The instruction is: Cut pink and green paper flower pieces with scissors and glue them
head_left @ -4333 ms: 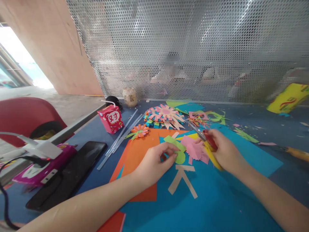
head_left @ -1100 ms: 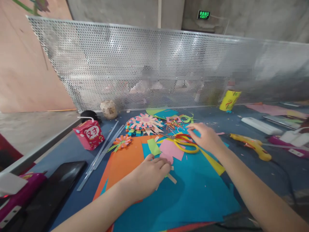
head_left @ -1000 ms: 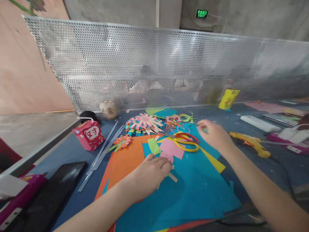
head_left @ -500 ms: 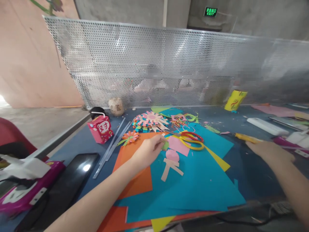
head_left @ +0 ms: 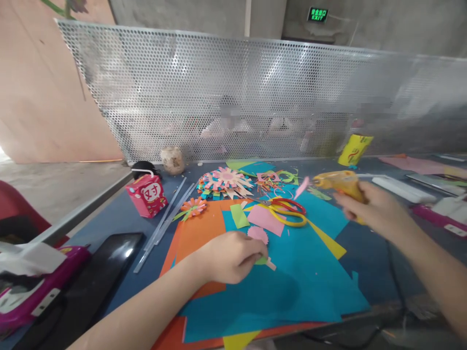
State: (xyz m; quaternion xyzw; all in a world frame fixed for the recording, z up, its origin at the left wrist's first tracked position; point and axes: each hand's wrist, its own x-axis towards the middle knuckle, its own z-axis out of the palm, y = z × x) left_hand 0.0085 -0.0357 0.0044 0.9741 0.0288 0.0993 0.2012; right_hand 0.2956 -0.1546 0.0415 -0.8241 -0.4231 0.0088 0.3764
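Note:
My left hand (head_left: 233, 255) is closed in a pinch on a small green paper piece (head_left: 261, 261), low over the blue sheet (head_left: 310, 287). The end of a peach paper strip (head_left: 271, 265) shows beside its fingertips; the rest is hidden under the hand. Just behind lies a scalloped pink paper circle (head_left: 258, 235). My right hand (head_left: 375, 206) grips a yellow hot glue gun (head_left: 337, 182) by its handle, raised, nozzle pointing left. A pink scrap (head_left: 302, 187) appears at the nozzle tip. Yellow-handled scissors (head_left: 292, 221) rest between the hands, near a green paper rectangle (head_left: 239, 216).
Fringed paper flowers (head_left: 226, 180) pile up at the back, with an orange paper flower (head_left: 193, 208) nearer. Clear glue sticks (head_left: 164, 226), a red drink box (head_left: 148, 194) and a black phone (head_left: 91, 277) lie left. A perforated metal screen (head_left: 219, 97) closes off the back.
The glue gun has been lifted off the table and moved left in my right hand. My left hand has come nearer with the green piece, now over the peach strips.

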